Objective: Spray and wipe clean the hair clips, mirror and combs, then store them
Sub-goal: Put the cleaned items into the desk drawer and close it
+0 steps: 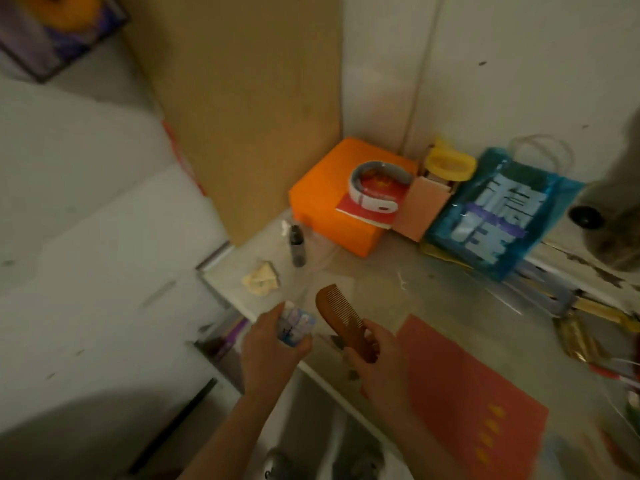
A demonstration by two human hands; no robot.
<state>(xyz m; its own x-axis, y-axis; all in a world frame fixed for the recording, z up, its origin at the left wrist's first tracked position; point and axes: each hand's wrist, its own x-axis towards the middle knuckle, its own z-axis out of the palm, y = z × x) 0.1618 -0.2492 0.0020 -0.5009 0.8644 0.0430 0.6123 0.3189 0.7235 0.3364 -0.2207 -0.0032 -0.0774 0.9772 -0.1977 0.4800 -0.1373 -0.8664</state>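
Both hands hovered over the near-left corner of the pale grey tabletop (pixel 433 278), each curled round something. The right hand (pixel 377 355) gripped the brown wooden comb (pixel 341 320) by its handle end, fingers wrapped round it, so that the toothed part rose up and to the left, clear of the surface, teeth facing right. Just beside it, the left hand (pixel 268 344) held a small blue-and-white patterned bottle-like object (pixel 294 323) in bent fingers; blur hid what exactly it was. Comb and object stood close but apart. Past the hands, a crumpled cream cloth (pixel 261 277) lay near the table's left edge, and a small dark bottle (pixel 297 245) lay farther back, well apart from both hands. Bare tabletop stretched between the comb and the back corner, where an orange box (pixel 322 199) sat against the wall with a white curved band on a red booklet (pixel 372 188) on top. To its right stood a peach carton (pixel 422 209), a yellow ring-shaped object (pixel 450 164) and a blue plastic bag with large pale lettering (pixel 495 216). A salmon-red sheet (pixel 467 386) lay flat just right of the right hand. A tall brown cardboard panel (pixel 249 98) leaned behind the left edge.
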